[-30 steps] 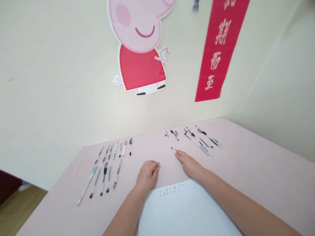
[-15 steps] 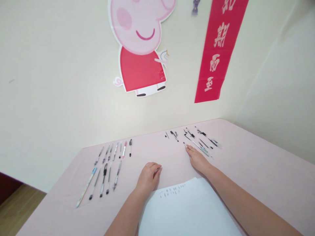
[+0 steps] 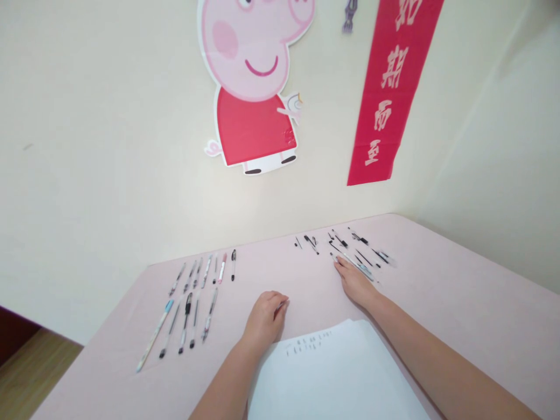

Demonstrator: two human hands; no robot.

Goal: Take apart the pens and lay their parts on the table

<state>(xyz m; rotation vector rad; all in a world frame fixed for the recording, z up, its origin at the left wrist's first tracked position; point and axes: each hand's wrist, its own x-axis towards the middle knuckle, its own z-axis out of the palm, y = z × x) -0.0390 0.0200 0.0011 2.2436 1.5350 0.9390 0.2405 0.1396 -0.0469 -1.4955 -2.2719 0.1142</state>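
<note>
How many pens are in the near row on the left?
5, left to right: a blue-capped pen, a black-ended pen, a black-topped pen, another black-ended pen and a clear-barrelled pen nearest the left hand. None looks hidden.

We face a pale cream wall (image 3: pixel 109 192), lit softly, with a slightly brighter patch low in its middle. A pig cutout (image 3: pixel 256 128) in a red dress hangs on it, its head cut off by our view. To its right we see a red banner (image 3: pixel 385 116) with pale characters, and between them, high up, a small purple shape (image 3: pixel 349 17). A second wall (image 3: pixel 503 192) meets the first at right, shaded near the top. Below, we see a pink table (image 3: pixel 472 332) with a rounded far corner, and at lower left, wood-grained floor (image 3: pixel 39 364).
</note>
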